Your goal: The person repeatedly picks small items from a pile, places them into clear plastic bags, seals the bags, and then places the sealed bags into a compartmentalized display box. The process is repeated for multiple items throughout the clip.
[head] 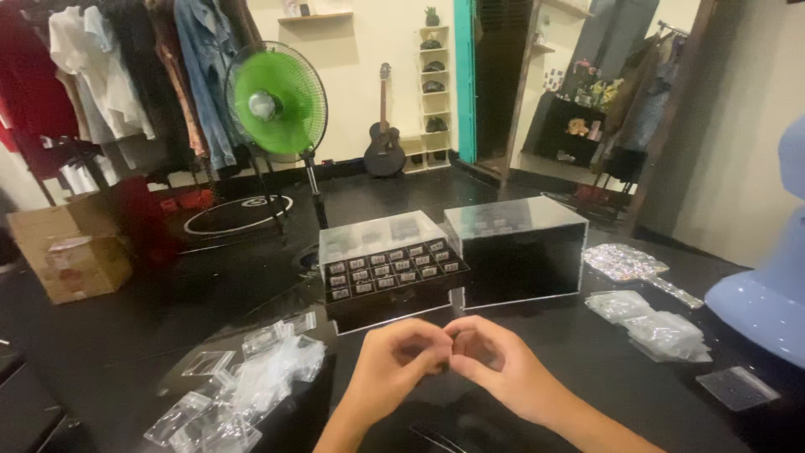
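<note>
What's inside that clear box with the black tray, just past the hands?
The clear box holds a black tray with rows of small compartments, each bearing a little pale tag. What lies inside the compartments is too small to tell, and anything beneath the tray is hidden.

Small clothing and accessory shop, judged from the rack of hanging garments (109,75) along the left wall. Further indicated by clear display cases (453,252) with small labelled compartments on a black counter (126,335), piles of small plastic bags (251,386), and a cardboard box (71,252).
</note>
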